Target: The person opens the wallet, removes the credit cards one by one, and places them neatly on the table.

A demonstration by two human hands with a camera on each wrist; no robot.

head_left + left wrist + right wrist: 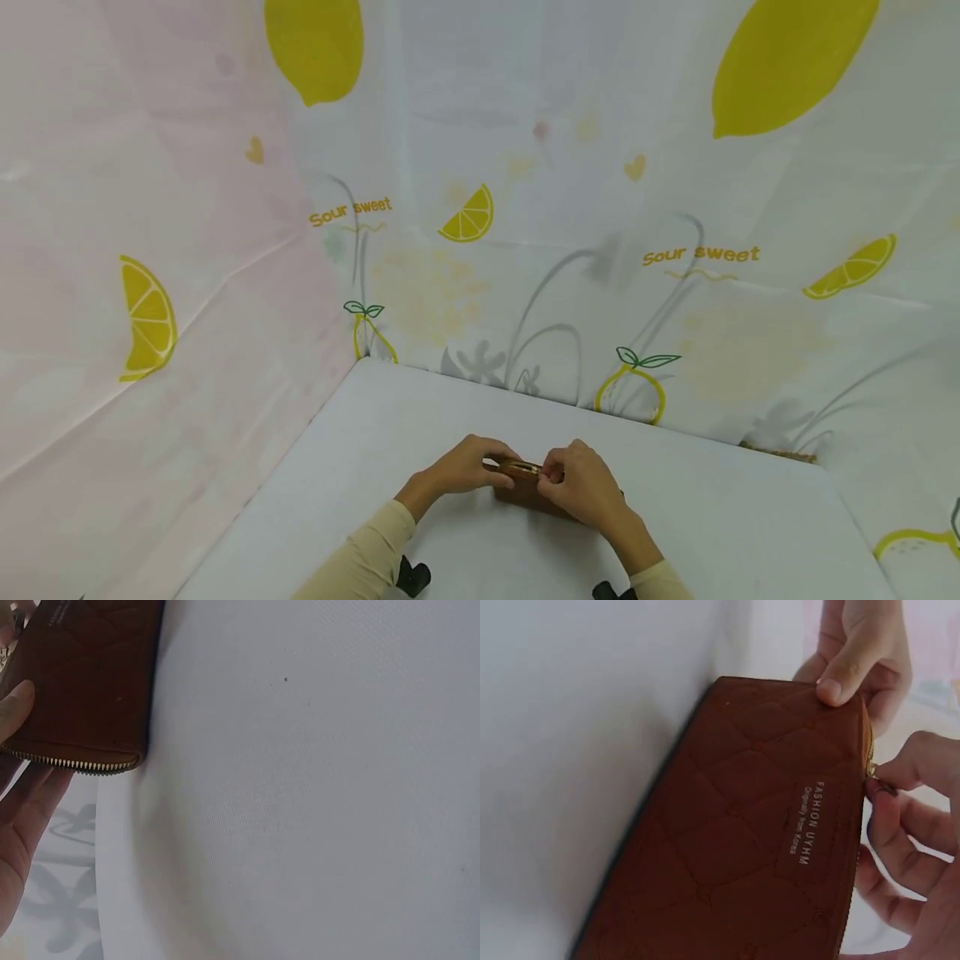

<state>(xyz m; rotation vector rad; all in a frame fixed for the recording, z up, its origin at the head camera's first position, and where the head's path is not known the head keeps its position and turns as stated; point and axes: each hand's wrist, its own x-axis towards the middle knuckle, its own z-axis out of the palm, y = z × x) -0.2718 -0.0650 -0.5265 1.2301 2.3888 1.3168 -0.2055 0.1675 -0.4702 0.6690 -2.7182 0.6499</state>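
A brown quilted zip wallet stands on its long edge on the white table, its zipper side up. White lettering marks its face in the right wrist view. My left hand grips one end of it, thumb on the near face and fingers behind. Along the top edge, my right hand pinches the zipper pull between thumb and forefinger. Gold zipper teeth run round the wallet's corner in the left wrist view. Part of the zipper track gapes a little between the hands in the head view.
The white tabletop spreads around the wallet. Behind and to the left hang wall sheets printed with lemons. Black wrist-camera parts show beneath the forearms.
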